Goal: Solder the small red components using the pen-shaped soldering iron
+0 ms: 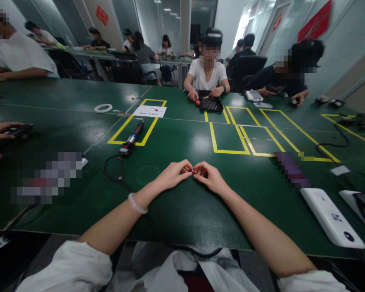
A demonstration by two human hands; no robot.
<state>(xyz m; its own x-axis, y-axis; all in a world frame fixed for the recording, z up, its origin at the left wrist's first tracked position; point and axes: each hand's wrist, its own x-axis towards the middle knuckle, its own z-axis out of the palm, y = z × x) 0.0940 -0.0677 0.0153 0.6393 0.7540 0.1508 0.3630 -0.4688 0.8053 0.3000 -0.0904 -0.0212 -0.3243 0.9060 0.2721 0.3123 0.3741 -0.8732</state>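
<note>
My left hand (177,174) and my right hand (209,176) meet above the green table (188,219), fingertips almost touching. Pinched between them is a small red and orange piece (194,171); its kind is too small to make out, and the fingers hide part of it. Both hands have their fingers bent and closed on it. A pale bracelet (137,204) circles my left wrist. Left of the hands, a dark cylindrical tool with a cable (134,133) lies on a yellow-taped rectangle.
A person opposite handles a black tray (211,106) and a red-handled tool (197,101). A white power bank (331,217) and a blurred phone (291,169) lie to the right. A roll of white tape (103,108) and a paper sign (150,111) lie farther off.
</note>
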